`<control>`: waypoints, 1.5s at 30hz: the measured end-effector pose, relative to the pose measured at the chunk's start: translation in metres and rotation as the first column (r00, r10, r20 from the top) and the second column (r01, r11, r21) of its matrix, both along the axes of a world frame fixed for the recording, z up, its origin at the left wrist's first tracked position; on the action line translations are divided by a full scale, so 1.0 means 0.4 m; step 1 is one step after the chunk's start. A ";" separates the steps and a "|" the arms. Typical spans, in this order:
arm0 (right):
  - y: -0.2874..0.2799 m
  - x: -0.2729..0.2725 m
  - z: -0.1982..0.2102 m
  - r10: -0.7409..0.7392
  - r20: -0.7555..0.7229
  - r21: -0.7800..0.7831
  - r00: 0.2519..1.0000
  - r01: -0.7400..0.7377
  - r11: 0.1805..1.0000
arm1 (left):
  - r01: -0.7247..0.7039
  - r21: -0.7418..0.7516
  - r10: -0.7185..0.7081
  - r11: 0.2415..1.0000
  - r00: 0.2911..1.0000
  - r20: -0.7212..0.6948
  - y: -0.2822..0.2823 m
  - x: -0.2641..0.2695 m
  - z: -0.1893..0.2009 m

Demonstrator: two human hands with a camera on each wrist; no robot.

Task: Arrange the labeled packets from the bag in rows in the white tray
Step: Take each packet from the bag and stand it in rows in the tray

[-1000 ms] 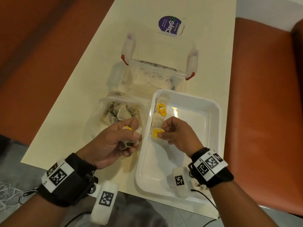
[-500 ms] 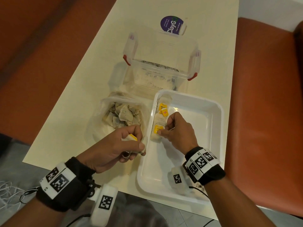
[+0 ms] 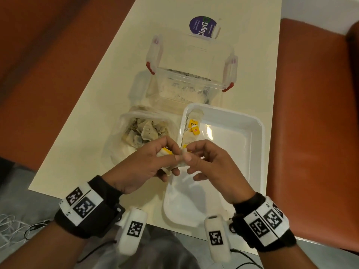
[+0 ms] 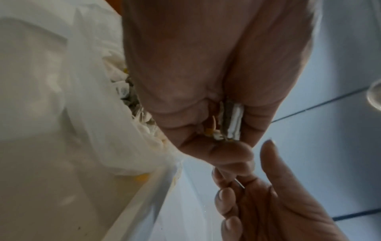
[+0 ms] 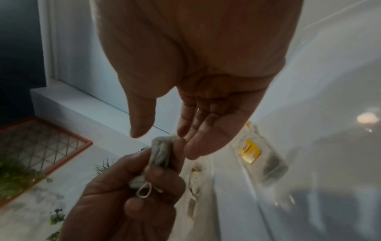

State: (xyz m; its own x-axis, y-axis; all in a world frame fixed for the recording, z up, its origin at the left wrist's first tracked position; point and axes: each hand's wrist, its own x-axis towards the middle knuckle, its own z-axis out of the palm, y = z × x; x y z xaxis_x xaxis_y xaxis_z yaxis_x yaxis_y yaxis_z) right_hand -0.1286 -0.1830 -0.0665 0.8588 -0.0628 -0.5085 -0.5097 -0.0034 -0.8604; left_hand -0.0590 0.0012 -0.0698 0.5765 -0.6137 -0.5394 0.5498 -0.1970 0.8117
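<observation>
My left hand (image 3: pixel 174 156) grips a small bunch of tea-bag packets (image 3: pixel 166 152) with yellow tags over the left rim of the white tray (image 3: pixel 260 152). In the left wrist view the packets (image 4: pixel 230 124) sit clamped between thumb and curled fingers. My right hand (image 3: pixel 189 152) meets it from the right. In the right wrist view its straight fingers (image 5: pixel 195 141) touch the top of the held packet (image 5: pixel 163 151), the thumb just apart. Packets with yellow tags (image 3: pixel 194 128) lie in a line along the tray's left wall. The clear bag (image 3: pixel 143 133) of packets lies left of the tray.
A clear lidless container with red clips (image 3: pixel 190 74) stands behind the tray and bag, and a purple-labelled tub (image 3: pixel 203 27) behind that. The cream table (image 3: pixel 97 123) is narrow, with orange seats on both sides. The tray's right half holds nothing.
My right hand let go of the packet it laid in the tray and drew back left to my left hand. My left hand moved right and up to the tray's rim with its packets.
</observation>
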 end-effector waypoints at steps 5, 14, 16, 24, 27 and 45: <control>-0.004 -0.014 -0.018 -0.107 -0.067 0.154 0.992 0.116 0.981 | 0.043 0.028 -0.041 0.999 0.998 -0.053 -0.009 0.002 0.010; -0.029 -0.039 -0.016 -0.183 -0.103 0.284 0.978 0.206 0.937 | -0.019 -0.086 0.003 0.996 0.983 -0.182 0.007 -0.002 0.017; -0.028 -0.044 -0.017 -0.161 -0.095 0.271 0.982 0.181 0.945 | 0.003 -0.055 -0.009 0.999 0.994 -0.113 0.008 -0.003 0.016; -0.026 -0.067 -0.030 -0.059 -0.073 0.087 0.996 0.065 0.994 | 0.138 0.050 -0.143 0.989 0.985 0.099 -0.003 -0.002 0.030; -0.040 -0.065 -0.045 0.090 0.000 -0.016 0.996 -0.090 0.996 | 0.333 0.183 -0.369 0.925 0.904 0.218 -0.006 0.001 0.041; -0.049 -0.049 -0.062 0.233 -0.016 -0.012 0.972 -0.233 0.972 | 0.266 0.340 -0.405 0.902 0.796 0.450 0.008 0.018 0.021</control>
State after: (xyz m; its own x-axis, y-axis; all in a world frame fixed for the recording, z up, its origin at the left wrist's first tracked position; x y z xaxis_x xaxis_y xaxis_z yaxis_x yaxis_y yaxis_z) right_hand -0.1480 -0.2024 -0.0914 0.8433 0.1311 -0.5213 -0.5056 -0.1354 -0.8520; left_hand -0.0518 0.0043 -0.0613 0.5889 -0.7054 -0.3945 -0.0561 -0.5226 0.8507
